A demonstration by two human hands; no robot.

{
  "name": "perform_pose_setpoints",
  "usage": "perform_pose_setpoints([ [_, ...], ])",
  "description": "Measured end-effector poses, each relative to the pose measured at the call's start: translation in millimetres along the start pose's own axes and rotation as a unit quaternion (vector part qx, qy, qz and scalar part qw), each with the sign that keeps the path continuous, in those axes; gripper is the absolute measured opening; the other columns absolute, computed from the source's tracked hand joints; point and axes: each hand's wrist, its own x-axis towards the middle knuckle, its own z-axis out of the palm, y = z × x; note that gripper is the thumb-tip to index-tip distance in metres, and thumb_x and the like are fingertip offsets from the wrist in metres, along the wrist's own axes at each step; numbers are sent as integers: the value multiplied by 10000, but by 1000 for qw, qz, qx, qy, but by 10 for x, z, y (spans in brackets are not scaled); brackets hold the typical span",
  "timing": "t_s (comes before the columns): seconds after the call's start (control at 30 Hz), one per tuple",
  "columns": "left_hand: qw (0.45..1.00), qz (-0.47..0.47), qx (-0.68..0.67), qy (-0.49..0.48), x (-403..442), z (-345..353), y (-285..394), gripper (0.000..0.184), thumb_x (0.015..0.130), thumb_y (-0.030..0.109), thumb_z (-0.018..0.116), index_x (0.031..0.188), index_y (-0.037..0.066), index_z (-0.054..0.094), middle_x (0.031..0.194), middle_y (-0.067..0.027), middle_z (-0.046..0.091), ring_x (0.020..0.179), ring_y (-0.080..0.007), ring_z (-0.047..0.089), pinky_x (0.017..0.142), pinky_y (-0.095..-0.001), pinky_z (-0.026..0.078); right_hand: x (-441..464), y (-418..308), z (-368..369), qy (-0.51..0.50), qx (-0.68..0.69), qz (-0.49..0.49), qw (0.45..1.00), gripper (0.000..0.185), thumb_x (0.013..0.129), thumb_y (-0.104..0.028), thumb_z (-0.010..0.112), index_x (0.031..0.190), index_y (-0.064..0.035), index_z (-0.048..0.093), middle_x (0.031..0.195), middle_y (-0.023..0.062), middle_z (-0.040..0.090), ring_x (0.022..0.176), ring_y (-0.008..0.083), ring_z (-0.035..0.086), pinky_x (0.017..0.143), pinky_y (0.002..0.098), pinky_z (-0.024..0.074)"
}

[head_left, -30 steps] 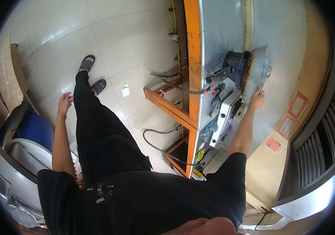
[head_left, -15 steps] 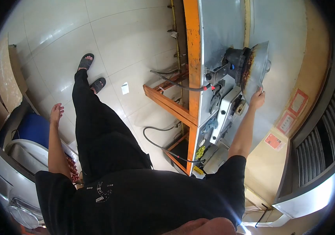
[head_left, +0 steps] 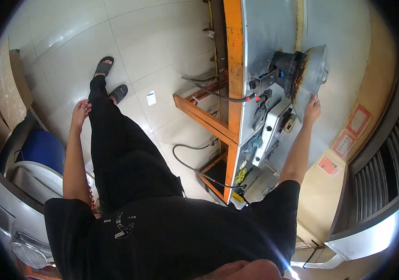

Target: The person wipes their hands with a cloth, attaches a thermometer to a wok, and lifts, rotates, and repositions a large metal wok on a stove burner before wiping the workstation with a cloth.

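My right hand point(head_left: 312, 112) is closed on the near edge of a metal wok point(head_left: 312, 70). The wok's outer side is scorched brown and black, and a loop handle point(head_left: 324, 76) shows on its far side. It rests against a black gas burner point(head_left: 284, 67), where a small blue glow is visible. What is inside the wok is hidden from this angle. My left hand point(head_left: 82, 111) hangs beside my left leg with loosely bent fingers and nothing visible in it.
A white portable stove point(head_left: 272, 133), a blue cloth point(head_left: 254, 142) and a yellow item point(head_left: 240, 176) lie along the orange-framed counter point(head_left: 235, 60). Black hoses point(head_left: 223, 98) loop beneath it. At left stand a blue barrel point(head_left: 43, 149) and a cardboard sheet point(head_left: 6, 88). A paper slip point(head_left: 151, 98) lies on the floor.
My left hand has swung up and inward, closer to my leg. My right hand stays on the wok. The view has shifted slightly.
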Motion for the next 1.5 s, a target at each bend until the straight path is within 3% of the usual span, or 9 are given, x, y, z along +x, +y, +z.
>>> perform_pose_setpoints([
  [0.17,1000,-10,10,15,94,-169,-408,326,948,316,432,1197,135,538,1042,-21,627,900,-133,570,786,-296,419,-49,13,-44,-52,47,30,997,479,928,-454,430,1009,-13,598,969,255,626,943,419,590,811,462,446],
  [0.2,996,-70,-31,35,165,-200,-554,331,951,323,423,1197,135,539,1040,-30,627,900,-141,572,776,-305,422,-51,21,-39,-53,57,34,996,473,927,-448,437,1022,-11,592,999,259,619,962,413,587,824,454,442],
  [0.3,993,-103,-2,53,99,-359,-732,338,948,337,425,1193,137,543,1045,-39,628,883,-144,573,769,-310,425,-19,-29,-106,-34,40,-29,998,461,923,-410,470,1091,9,565,1089,258,593,1020,393,571,870,431,429],
  [0.4,994,-64,72,56,177,-683,-1136,342,945,343,428,1191,138,545,1043,-40,627,867,-144,570,763,-309,425,-100,-88,-46,94,89,-43,991,478,917,-378,501,1163,31,529,1131,243,582,1048,373,563,901,409,422],
  [0.6,991,-112,12,73,44,-631,-856,352,940,347,427,1201,138,539,1033,-33,621,867,-144,560,757,-305,422,-251,-271,-71,-6,143,31,989,505,928,-345,495,1262,33,462,1172,237,578,1105,340,561,938,377,420],
  [0.87,997,-30,34,62,139,-325,-812,344,947,324,407,1207,139,537,1050,-36,624,888,-148,563,759,-307,423,-228,-232,-155,-18,96,-8,995,470,915,-319,500,1254,6,499,1154,239,592,1094,341,572,915,372,440],
  [1.1,995,-73,-37,48,184,-92,-721,326,951,306,398,1190,139,545,1025,-30,631,856,-132,566,736,-298,423,-2,-56,-266,-95,18,-67,993,464,898,-347,502,1243,-37,523,1091,217,623,1027,353,602,862,396,466],
  [1.3,995,-78,-20,65,134,-210,-918,334,935,317,423,1188,139,547,1003,-27,632,830,-128,566,699,-282,422,-148,-225,-224,-41,16,-53,998,463,820,-193,508,1236,11,511,1078,212,636,1002,343,620,859,390,484],
  [1.5,994,-76,3,75,159,-377,-1157,349,934,347,430,1178,132,555,980,-39,639,795,-134,573,662,-278,427,-119,-238,-162,-29,32,-26,999,438,816,-179,516,1207,17,524,1019,202,657,944,339,641,820,395,500],
])
